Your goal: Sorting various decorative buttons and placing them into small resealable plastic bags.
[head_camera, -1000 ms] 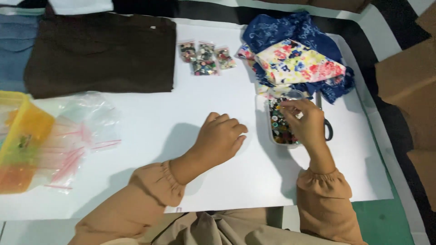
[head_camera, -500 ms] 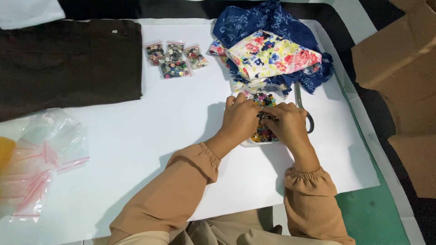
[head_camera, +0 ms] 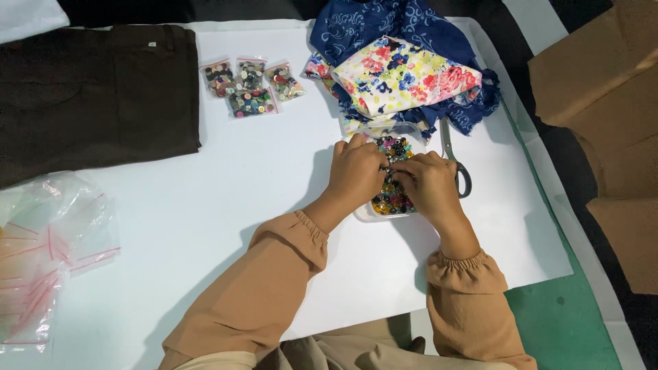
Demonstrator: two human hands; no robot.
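Observation:
A clear plastic container point(head_camera: 364, 214) full of small colourful buttons point(head_camera: 393, 200) lies on the white sheet point(head_camera: 260, 178). Both my hands rest over it. My left hand point(head_camera: 356, 171) covers its left side with the fingers curled into the buttons. My right hand point(head_camera: 428, 185) covers the right side, and its fingertips meet the left hand's over the middle. The fingertips are bunched together, and what they pinch is hidden. Both sleeves are tan.
Scissors point(head_camera: 457, 164) lie just right of my right hand. Floral cloth point(head_camera: 404, 75) on blue cloth point(head_camera: 363, 27) lies behind the container. Several small bags of buttons point(head_camera: 250, 85), a dark brown garment point(head_camera: 89, 89), empty zip bags point(head_camera: 41, 253) and brown cardboard point(head_camera: 603, 82) surround the sheet.
My left hand has moved right from the bare sheet onto the container and joined my right hand over the buttons. The view has shifted right and closer.

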